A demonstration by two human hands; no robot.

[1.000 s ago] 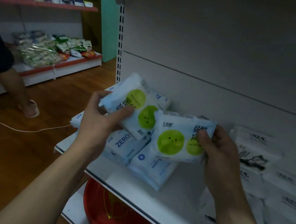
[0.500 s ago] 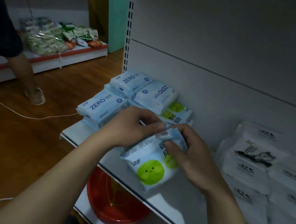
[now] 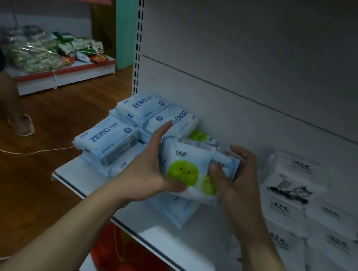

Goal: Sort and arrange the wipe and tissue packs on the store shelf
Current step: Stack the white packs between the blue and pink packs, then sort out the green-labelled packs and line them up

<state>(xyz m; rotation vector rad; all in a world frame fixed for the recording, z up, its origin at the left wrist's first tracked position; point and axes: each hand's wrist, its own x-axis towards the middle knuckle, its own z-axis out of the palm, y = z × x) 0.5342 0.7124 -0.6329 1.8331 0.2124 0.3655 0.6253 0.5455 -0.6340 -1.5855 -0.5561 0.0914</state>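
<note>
I hold a white pack with green smiley circles [image 3: 188, 169] between both hands, just above the white shelf [image 3: 172, 238]. My left hand [image 3: 147, 167] grips its left and lower edge; my right hand [image 3: 234, 178] grips its right side, thumb across the front. Another green-circle pack [image 3: 199, 135] lies behind it against the back panel. Blue "ZERO" packs [image 3: 110, 136] are stacked at the shelf's left end. A light blue pack [image 3: 176, 209] lies flat under my hands. White tissue packs with a cat drawing [image 3: 293, 189] fill the right side.
A red basin [image 3: 128, 267] sits on the lower shelf. Another person's leg and slipper [image 3: 20, 121] stand on the wooden floor at left, by a white cord [image 3: 20, 152]. Further shelves with packaged goods [image 3: 46, 50] line the far left wall.
One second ago each hand held its own green-circle pack up high. Both hands have since come down and together onto one pack, now lifted slightly and turned face-up over the shelf.
</note>
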